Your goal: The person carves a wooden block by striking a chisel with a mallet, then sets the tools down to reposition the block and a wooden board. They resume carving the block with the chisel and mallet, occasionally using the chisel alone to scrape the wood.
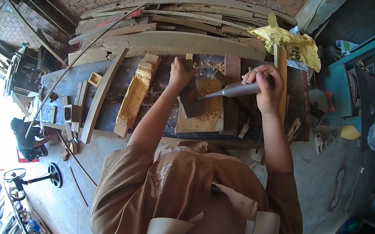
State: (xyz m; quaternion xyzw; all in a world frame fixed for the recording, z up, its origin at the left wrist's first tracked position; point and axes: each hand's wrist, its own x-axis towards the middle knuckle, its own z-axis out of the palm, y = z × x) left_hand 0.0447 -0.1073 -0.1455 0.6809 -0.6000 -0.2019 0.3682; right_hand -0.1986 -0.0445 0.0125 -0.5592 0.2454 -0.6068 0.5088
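Observation:
My left hand point(182, 73) is closed around the upper end of a dark wooden block point(189, 100), which lies over a pale wooden board point(217, 114). In my right hand point(268, 85) is a chisel point(237, 90), its thick dark handle wrapped by my fingers. The narrow metal blade slants down to the left, with its tip right at the block's side edge. Wood shavings are scattered on the pale board and behind it. Just right of the board, a dark reddish wooden bar point(230, 118) lies across the bench.
The dark workbench point(150, 106) carries a hollowed yellowish wood piece point(135, 92) and a curved plank point(103, 95). Long boards point(169, 41) are stacked behind it by a brick wall. A yellow sack point(299, 49) lies at the back right. Another person point(31, 139) crouches at far left.

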